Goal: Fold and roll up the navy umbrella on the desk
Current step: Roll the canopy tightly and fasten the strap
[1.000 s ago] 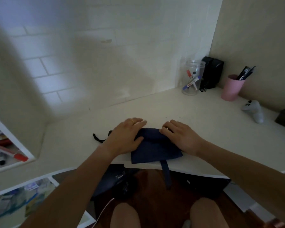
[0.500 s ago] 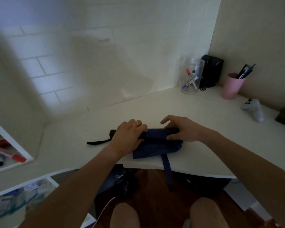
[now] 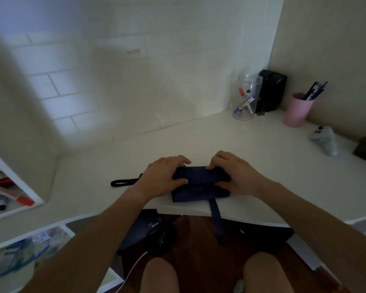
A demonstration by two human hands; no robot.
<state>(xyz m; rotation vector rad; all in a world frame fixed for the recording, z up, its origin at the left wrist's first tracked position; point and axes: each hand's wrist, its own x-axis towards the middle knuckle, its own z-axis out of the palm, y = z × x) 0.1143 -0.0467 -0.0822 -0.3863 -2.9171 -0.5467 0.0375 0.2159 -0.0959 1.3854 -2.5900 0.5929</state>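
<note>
The umbrella (image 3: 199, 183) lies near the desk (image 3: 251, 149) edge, gripped between my left hand (image 3: 163, 179) and right hand (image 3: 237, 176), fingers curled over it. Its closing strap (image 3: 216, 216) hangs below my hands; the wrist loop (image 3: 123, 183) trails left.

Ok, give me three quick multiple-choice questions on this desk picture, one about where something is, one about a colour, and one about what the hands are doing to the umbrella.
1. Where does the navy umbrella's closing strap hang?
A. over the desk's near edge
B. against the wall
C. inside the clear jar

2. What colour is the cup holding pens?
A. green
B. pink
C. black

3. How are the hands on the umbrella?
A. both lifted off
B. only the left touches it
C. both grip it

Answers:
1 A: the strap drops from the navy umbrella past the desk edge.
2 B: the cup by the right wall is pink.
3 C: the left hand and right hand curl around the bundle's ends.
</note>
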